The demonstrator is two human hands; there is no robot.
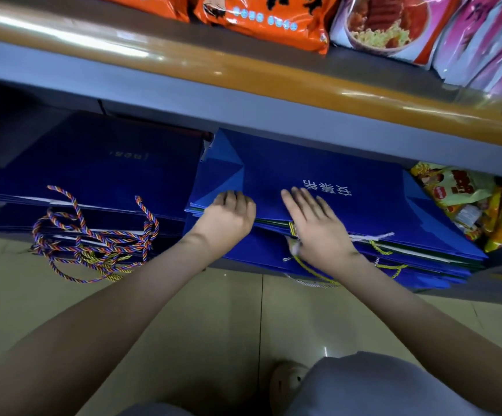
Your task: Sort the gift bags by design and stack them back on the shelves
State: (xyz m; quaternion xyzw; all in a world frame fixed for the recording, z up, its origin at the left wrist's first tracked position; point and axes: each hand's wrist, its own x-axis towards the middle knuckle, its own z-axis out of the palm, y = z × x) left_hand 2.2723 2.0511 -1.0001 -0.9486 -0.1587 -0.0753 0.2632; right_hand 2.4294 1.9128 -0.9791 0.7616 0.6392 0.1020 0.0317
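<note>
Two stacks of flat gift bags lie on the low shelf. The right stack is bright blue with white characters on the top bag and yellow and white cord handles. My left hand grips the front left edge of its top bag, fingers curled over the edge. My right hand lies flat on the same bag with straight fingers, pressing it down. The left stack is darker navy, with multicoloured braided handles hanging over the shelf front.
A grey shelf board with an orange front strip overhangs the bags closely. Snack packets sit on it. More snack packets crowd the low shelf right of the blue stack. Beige tiled floor lies below.
</note>
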